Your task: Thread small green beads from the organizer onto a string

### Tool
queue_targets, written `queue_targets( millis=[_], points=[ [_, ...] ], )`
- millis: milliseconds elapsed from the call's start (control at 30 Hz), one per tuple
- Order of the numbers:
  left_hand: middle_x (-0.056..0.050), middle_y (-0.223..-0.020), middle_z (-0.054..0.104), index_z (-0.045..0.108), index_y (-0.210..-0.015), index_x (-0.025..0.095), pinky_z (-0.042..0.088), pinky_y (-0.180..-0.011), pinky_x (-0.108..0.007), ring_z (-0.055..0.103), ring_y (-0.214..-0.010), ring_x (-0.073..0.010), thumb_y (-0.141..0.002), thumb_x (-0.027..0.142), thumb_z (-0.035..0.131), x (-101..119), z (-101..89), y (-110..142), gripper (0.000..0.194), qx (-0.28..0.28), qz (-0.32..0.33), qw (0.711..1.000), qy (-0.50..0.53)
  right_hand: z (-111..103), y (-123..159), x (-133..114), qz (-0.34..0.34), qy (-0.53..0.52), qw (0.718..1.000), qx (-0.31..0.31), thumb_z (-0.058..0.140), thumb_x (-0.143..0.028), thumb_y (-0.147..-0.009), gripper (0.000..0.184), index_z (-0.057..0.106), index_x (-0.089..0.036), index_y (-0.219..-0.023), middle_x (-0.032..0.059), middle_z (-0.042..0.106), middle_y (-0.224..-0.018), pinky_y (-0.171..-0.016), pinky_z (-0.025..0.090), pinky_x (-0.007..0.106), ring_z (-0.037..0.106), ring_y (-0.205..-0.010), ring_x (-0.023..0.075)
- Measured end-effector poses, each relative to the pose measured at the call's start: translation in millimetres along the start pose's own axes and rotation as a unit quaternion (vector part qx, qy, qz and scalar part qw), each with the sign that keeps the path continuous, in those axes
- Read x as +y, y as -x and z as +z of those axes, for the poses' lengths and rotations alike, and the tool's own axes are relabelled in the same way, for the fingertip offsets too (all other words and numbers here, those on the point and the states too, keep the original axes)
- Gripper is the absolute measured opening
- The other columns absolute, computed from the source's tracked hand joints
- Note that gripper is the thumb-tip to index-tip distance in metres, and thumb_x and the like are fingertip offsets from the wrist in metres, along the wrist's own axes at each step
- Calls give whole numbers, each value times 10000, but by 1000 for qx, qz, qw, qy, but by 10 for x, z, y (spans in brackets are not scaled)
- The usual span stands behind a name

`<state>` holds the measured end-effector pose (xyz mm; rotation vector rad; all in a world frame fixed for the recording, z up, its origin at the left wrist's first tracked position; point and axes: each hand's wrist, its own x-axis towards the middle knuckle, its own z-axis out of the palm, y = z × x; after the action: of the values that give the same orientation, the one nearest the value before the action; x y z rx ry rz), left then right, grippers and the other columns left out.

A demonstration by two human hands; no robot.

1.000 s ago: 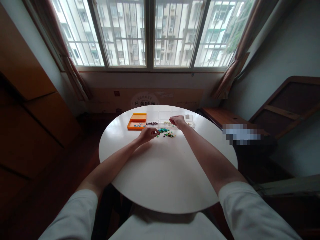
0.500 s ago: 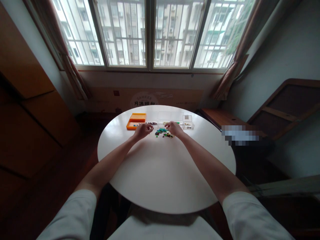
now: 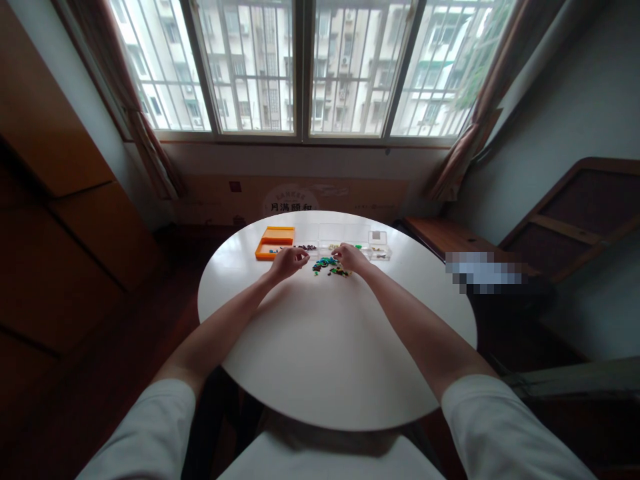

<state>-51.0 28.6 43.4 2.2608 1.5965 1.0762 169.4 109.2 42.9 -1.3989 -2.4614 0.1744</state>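
A loose pile of small coloured pieces point(image 3: 326, 263), green, blue, dark and yellow, lies on the white round table point(image 3: 340, 347); they look like beads or buttons, too small to name. My left hand point(image 3: 289, 263) hovers left of the pile, thumb and fingers drawn together. Over the pile's right side, my right hand point(image 3: 350, 257) has its fingertips pinched. Whatever either pinch holds is too small to make out. Behind my left hand sits an open orange box point(image 3: 276, 235) with a few blue bits in it. Clear plastic boxes point(image 3: 344, 232) stand behind both hands, partly covered.
A small clear box point(image 3: 379, 238) with a pale label stands at the back right of the table. Beyond the table are a cardboard panel point(image 3: 210, 193) and a barred window. A wooden bench point(image 3: 430, 230) is on the right, and a cabinet point(image 3: 95, 227) on the left.
The whole view has shifted slightly. Both hands keep nearly the same places and shapes beside the pile.
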Motion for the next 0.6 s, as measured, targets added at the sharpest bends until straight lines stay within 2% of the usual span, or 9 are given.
queue_targets(
  millis=[233, 433, 600],
  points=[
    [0, -524, 621, 711, -807, 141, 374, -519, -191, 557, -499, -108, -808, 313, 562, -8, 9, 9, 228, -4, 3, 1000, 1, -5, -21, -29, -20, -6, 1000, -10, 604, -192, -811, 178, 751, -190, -910, 118, 678, -964, -751, 424, 273, 613, -891, 237],
    [0, -523, 619, 711, -820, 134, 371, -514, -189, 557, -496, -109, -808, 319, 561, -18, 10, 5, 238, -4, -3, 1000, 0, 3, -32, -73, -36, 8, 999, -18, 596, -169, -804, 157, 750, -179, -828, 94, 684, -880, -745, 407, 232, 617, -854, 196],
    [5, -512, 612, 711, -813, 127, 374, -509, -177, 556, -486, -98, -808, 310, 569, -6, 23, 3, 231, -10, -2, 1000, 6, -75, -5, -40, -74, -11, 997, 24, 545, -153, -826, 200, 743, -130, -836, 112, 661, -909, -747, 414, 237, 617, -832, 186]
  ],
)
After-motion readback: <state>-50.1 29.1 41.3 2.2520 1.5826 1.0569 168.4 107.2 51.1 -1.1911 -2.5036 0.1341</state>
